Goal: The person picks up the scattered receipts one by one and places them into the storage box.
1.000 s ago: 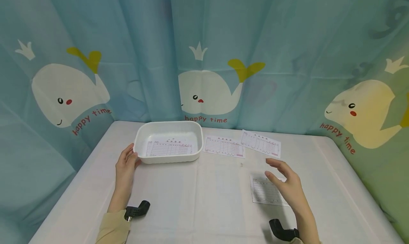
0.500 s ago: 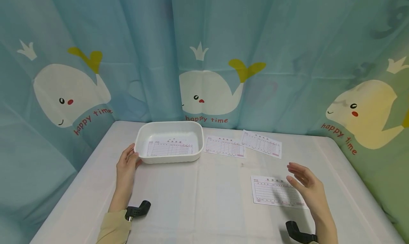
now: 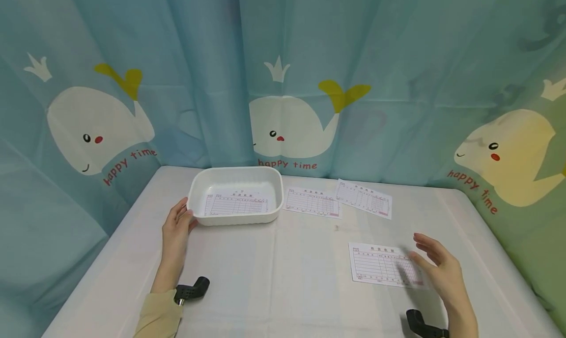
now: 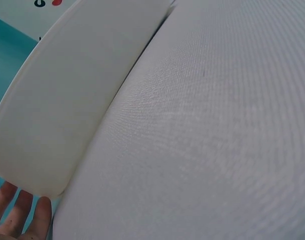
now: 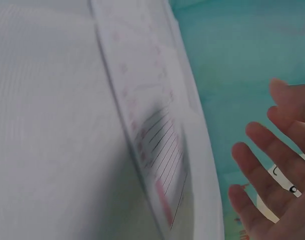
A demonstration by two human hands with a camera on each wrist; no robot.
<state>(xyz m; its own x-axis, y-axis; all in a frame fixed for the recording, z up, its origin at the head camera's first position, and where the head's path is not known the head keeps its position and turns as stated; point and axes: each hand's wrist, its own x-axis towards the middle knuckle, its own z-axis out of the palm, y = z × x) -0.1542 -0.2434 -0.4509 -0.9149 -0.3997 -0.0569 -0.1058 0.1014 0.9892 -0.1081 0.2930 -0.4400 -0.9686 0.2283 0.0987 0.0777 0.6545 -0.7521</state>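
Note:
My left hand (image 3: 176, 232) touches the left front corner of a white plastic tray (image 3: 236, 220). Its fingertips (image 4: 43, 202) meet the tray's outer wall in the left wrist view. Inside the tray lie printed form slips (image 3: 237, 205), overlapping one another. My right hand (image 3: 444, 269) hovers at the right end of another printed slip (image 3: 382, 265), which lies flat on the table. Fingers apart and slightly bent, it holds nothing. In the right wrist view, the hand's shadow crosses the ruled slip (image 5: 160, 145).
Two more slips, one on the left (image 3: 311, 203) and one tilted on the right (image 3: 364, 199), lie beyond, right of the tray. A white cloth (image 3: 274, 279) covers the table. Behind it hangs a blue-green curtain (image 3: 212, 82) with whale prints. Each wrist wears a black camera mount (image 3: 193, 290).
My right hand has moved right and a little nearer the body, uncovering more of the near slip. The left hand stays at the tray's corner.

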